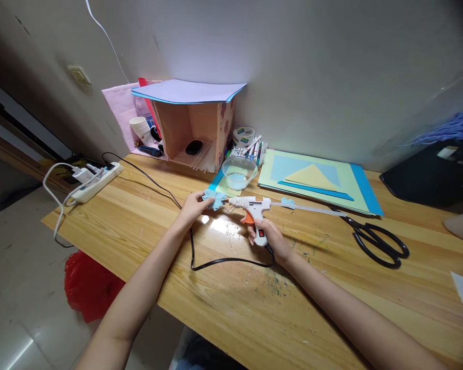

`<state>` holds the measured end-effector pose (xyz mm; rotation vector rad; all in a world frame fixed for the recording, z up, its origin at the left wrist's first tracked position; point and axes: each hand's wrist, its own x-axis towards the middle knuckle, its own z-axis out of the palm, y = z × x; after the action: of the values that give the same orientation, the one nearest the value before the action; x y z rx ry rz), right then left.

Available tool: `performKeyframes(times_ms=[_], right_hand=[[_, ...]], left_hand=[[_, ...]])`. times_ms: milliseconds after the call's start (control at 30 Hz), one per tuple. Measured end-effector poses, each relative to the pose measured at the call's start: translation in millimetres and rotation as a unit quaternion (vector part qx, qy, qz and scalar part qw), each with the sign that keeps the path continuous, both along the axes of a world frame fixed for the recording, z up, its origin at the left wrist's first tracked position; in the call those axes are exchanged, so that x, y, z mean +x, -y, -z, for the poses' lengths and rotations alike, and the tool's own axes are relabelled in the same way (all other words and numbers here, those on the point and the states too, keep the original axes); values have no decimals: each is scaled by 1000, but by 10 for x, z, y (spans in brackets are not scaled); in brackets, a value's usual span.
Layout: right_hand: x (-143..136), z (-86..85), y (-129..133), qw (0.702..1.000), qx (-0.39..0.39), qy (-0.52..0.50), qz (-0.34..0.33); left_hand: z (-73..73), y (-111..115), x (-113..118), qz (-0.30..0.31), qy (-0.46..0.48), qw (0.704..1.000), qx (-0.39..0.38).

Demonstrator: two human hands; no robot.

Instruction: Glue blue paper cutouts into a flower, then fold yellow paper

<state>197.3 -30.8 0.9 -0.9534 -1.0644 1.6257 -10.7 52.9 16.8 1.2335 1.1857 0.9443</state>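
Wooden table (224, 308) against a grey wall (324, 77), tiled floor (19, 303) to the left. All positions relative to the glue gun (257, 205).

From my end: left hand (193, 208) is pinching a light-blue paper flower (215, 200), just left of the glue gun, at its nozzle. Right hand (273, 239) is wrapped round the gun's grip, fingers by the orange trigger. Can't tell if it's being squeezed or if glue is coming out.

Progress, my read: petals are shaped and grouped, so the flower looks largely formed. Can't confirm all joints are glued. A separate light-blue paper piece (288, 203) lies loose just right of the gun, near the glue stick (312, 208) poking out the back, so that one reads as unattached. More light-blue paper shows in the clear plastic bowl (250, 177) beyond the gun.

Surface: black-handled scissors (353, 222) to its right, coloured paper sheets (270, 167) beyond and right, markers (259, 151) behind the bowl. Open-fronted box (177, 126) beyond and left; power strip (100, 186) far left. Black cord (224, 260) loops on the near side. Red plastic bag (85, 282) sits below table level, left. Wall switch (79, 75) up left.
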Motion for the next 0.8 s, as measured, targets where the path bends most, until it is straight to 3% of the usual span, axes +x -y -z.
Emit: performKeyframes(times_ms=[800], right_hand=[[30,72,-12,1000,19,-5,-14]], left_hand=[[4,19,8,8,9,1000,2]])
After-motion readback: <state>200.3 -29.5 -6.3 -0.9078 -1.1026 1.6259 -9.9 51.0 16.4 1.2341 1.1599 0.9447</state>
